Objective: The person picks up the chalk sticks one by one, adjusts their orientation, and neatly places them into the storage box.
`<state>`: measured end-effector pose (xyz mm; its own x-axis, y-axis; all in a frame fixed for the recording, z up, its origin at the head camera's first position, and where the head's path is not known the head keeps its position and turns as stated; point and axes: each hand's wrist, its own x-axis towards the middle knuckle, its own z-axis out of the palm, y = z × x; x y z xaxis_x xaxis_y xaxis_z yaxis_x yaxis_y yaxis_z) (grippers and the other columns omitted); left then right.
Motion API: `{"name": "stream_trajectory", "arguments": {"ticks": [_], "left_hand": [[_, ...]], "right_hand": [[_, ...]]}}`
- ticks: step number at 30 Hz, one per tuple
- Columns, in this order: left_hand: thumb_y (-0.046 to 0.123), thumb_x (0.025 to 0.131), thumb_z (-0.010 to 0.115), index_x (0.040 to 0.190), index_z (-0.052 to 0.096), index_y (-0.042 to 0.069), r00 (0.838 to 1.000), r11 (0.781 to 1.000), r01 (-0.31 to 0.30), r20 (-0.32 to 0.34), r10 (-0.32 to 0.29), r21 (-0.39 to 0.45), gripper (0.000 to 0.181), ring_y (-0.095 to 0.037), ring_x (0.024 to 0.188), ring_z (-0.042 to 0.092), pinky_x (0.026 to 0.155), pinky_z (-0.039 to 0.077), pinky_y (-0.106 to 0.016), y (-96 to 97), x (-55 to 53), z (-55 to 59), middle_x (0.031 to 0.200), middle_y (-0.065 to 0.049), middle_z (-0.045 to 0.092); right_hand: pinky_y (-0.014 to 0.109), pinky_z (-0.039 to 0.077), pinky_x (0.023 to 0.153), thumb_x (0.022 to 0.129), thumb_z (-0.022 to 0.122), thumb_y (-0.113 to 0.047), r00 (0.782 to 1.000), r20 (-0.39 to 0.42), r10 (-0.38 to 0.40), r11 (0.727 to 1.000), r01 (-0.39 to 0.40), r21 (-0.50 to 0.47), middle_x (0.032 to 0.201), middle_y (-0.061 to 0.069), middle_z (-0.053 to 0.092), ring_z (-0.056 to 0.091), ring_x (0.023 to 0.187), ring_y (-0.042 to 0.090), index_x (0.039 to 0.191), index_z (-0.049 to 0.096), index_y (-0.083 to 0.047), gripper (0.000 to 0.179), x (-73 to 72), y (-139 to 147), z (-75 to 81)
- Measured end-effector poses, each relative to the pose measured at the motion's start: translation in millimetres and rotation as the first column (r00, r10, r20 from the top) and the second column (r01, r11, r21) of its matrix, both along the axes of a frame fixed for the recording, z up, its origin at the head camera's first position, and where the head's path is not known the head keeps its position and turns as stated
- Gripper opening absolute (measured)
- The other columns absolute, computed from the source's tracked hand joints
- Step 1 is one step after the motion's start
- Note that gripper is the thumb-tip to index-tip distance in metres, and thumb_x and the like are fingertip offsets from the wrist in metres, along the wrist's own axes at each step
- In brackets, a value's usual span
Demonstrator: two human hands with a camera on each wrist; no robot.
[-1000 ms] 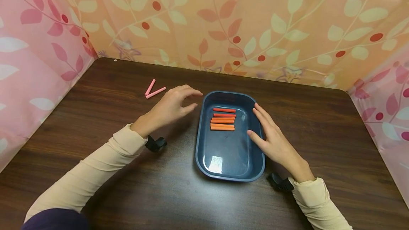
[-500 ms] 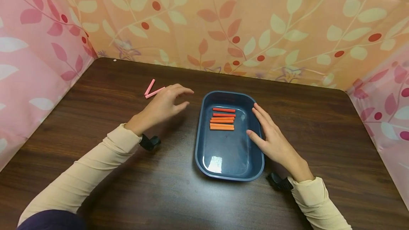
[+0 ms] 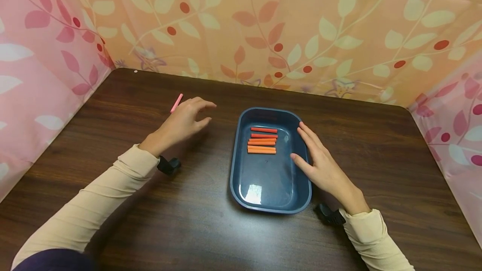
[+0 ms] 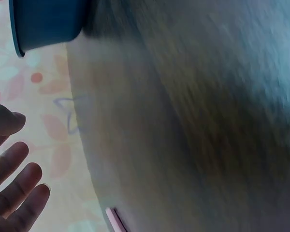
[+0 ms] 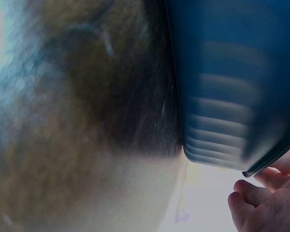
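Observation:
My left hand (image 3: 184, 118) hovers at the left of the table, its thumb and fingers spread apart with nothing between them. One slim, chalk-like pink stick (image 3: 176, 103) shows just beyond it, and a second pink stick seen earlier is hidden beneath the hand. In the left wrist view a pink stick (image 4: 116, 220) lies below the fingertips (image 4: 38, 192). My right hand (image 3: 326, 165) rests on the right rim of a blue plastic tray (image 3: 234, 166), fingers fairly straight along it, thumb over the inside. Red sticks (image 3: 264, 130) and orange sticks (image 3: 261, 149) lie side by side in the tray.
The dark wooden table (image 3: 211, 237) ends at a floral curtain (image 3: 241, 20) behind it and on both sides. A small white spot (image 3: 136, 71) shows near the far left corner. Black wrist cameras (image 3: 169, 165) are strapped below the sleeves.
My left hand has moved left, away from the tray and over the pink sticks, covering one of them. The right hand and the tray have stayed put.

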<state>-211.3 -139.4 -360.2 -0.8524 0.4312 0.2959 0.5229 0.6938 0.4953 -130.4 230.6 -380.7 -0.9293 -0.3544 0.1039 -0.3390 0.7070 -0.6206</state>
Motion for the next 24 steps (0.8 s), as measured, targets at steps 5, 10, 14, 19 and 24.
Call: {"name": "stream_trajectory", "arguments": {"ticks": [5, 10, 14, 19, 24], "left_hand": [[0.004, 0.088, 0.071, 0.127, 0.064, 0.003, 0.997, 0.998, -0.051, 0.062, 0.053, -0.041, 0.040, -0.036, 0.110, 0.061, 0.117, 0.021, -0.063, -9.1, -5.8, -0.4, 0.120, -0.019, 0.065], [0.005, 0.089, 0.070, 0.129, 0.062, 0.002, 0.992, 0.995, -0.072, 0.101, 0.079, -0.067, 0.040, -0.037, 0.111, 0.059, 0.116, 0.026, -0.061, -16.1, -10.8, -0.4, 0.120, -0.021, 0.064], [0.006, 0.088, 0.071, 0.128, 0.063, 0.002, 0.990, 0.993, -0.094, 0.101, 0.101, -0.070, 0.041, -0.037, 0.106, 0.059, 0.098, 0.045, -0.053, -21.3, -13.9, -2.5, 0.116, -0.020, 0.065], [0.005, 0.088, 0.071, 0.125, 0.064, 0.000, 0.990, 0.993, -0.101, 0.087, 0.107, -0.065, 0.038, -0.037, 0.106, 0.062, 0.089, 0.049, -0.050, -28.9, -18.5, -5.2, 0.114, -0.021, 0.066], [0.004, 0.087, 0.070, 0.123, 0.065, -0.001, 0.991, 0.990, -0.117, 0.062, 0.122, -0.083, 0.037, -0.040, 0.111, 0.061, 0.094, 0.047, -0.053, -36.6, -22.9, -6.2, 0.117, -0.022, 0.066]], "right_hand": [[0.065, 0.025, 0.114, 0.097, 0.063, -0.026, 1.000, -0.004, -0.005, 1.000, 0.005, 0.007, 0.167, 0.007, 0.014, 0.021, 0.151, 0.035, 0.157, 0.023, -0.004, 0.075, 0.0, 0, -1.5], [0.066, 0.025, 0.114, 0.097, 0.062, -0.026, 1.000, 0.004, -0.005, 1.000, 0.005, 0.007, 0.167, 0.008, 0.013, 0.020, 0.152, 0.036, 0.157, 0.023, -0.004, 0.075, 0.3, 0, -0.8], [0.066, 0.025, 0.113, 0.097, 0.063, -0.025, 1.000, 0.006, -0.001, 1.000, 0.001, 0.005, 0.167, 0.009, 0.014, 0.021, 0.151, 0.036, 0.157, 0.024, -0.003, 0.074, 0.3, 0, -0.2], [0.066, 0.026, 0.113, 0.097, 0.063, -0.025, 1.000, 0.004, -0.002, 1.000, 0.002, 0.002, 0.167, 0.009, 0.014, 0.021, 0.151, 0.036, 0.156, 0.024, -0.003, 0.074, 0.6, 0, 0.6], [0.067, 0.026, 0.113, 0.097, 0.062, -0.026, 1.000, 0.006, -0.004, 1.000, 0.004, 0.002, 0.167, 0.009, 0.014, 0.021, 0.151, 0.037, 0.157, 0.024, -0.003, 0.074, 0.7, 0, 0.9]]}}
